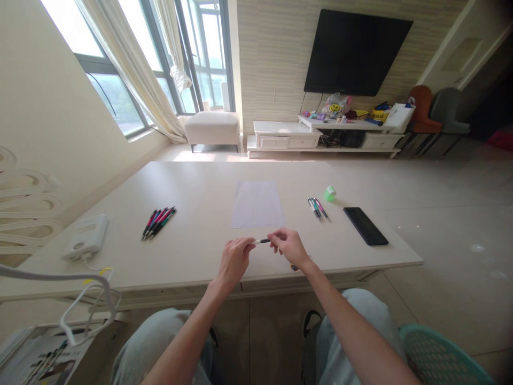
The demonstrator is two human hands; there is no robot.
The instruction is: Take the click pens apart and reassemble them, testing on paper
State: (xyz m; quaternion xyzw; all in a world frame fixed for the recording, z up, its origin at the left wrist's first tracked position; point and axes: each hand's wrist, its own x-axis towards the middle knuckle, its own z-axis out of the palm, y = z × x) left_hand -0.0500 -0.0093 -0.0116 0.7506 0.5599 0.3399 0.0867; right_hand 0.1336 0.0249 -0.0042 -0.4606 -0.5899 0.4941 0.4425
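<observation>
Between my two hands a white pen with a dark grip (263,241) is held level above the near part of the table. My left hand (237,258) pinches its white end. The fingers of my right hand (289,245) are closed at its dark end; the tip is hidden by them. A sheet of white paper (258,204) lies just beyond my hands. Partly behind my right wrist is a small dark and yellow object (294,267), too covered to name. To the right, several pens (318,209) lie side by side.
A bunch of several pens (158,222) lies at the left, near a white power strip (86,237) with a cable. At the right are a green-and-white small container (329,193) and a black phone (365,226). A green basket (441,355) stands by my right knee.
</observation>
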